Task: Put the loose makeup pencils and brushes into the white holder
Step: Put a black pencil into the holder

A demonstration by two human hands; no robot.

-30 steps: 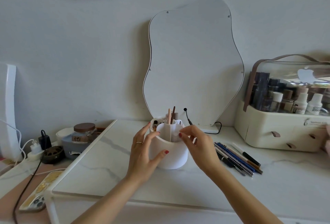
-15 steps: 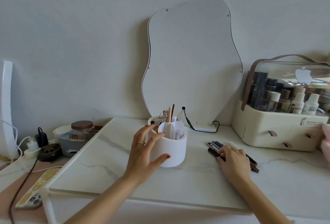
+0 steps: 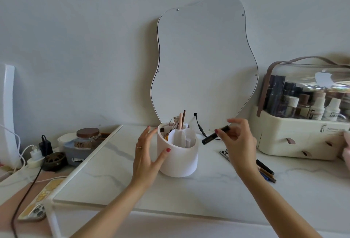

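The round white holder [image 3: 180, 163] stands mid-table, split into compartments, with several brushes and pencils [image 3: 180, 119] sticking up at its back. My left hand [image 3: 146, 154] cups its left wall, fingers spread and thumb on the front. My right hand [image 3: 239, 139] is raised to the right of the holder and pinches a black makeup pencil [image 3: 213, 136], which slants down to the left, its low end close to the holder's rim. Several loose pencils [image 3: 265, 170] lie on the table to the right, partly hidden behind my right forearm.
A wavy mirror [image 3: 204, 61] leans on the wall behind the holder, its black cable [image 3: 198, 126] hanging by the rim. A cream cosmetics case [image 3: 295, 133] sits at right. Left of the marble top [image 3: 113, 173] are a jar [image 3: 87, 138], chargers and a phone [image 3: 36, 211].
My right hand picked a black pencil off the loose pile and lifted it up and left toward the holder. My left hand stayed on the holder's side.
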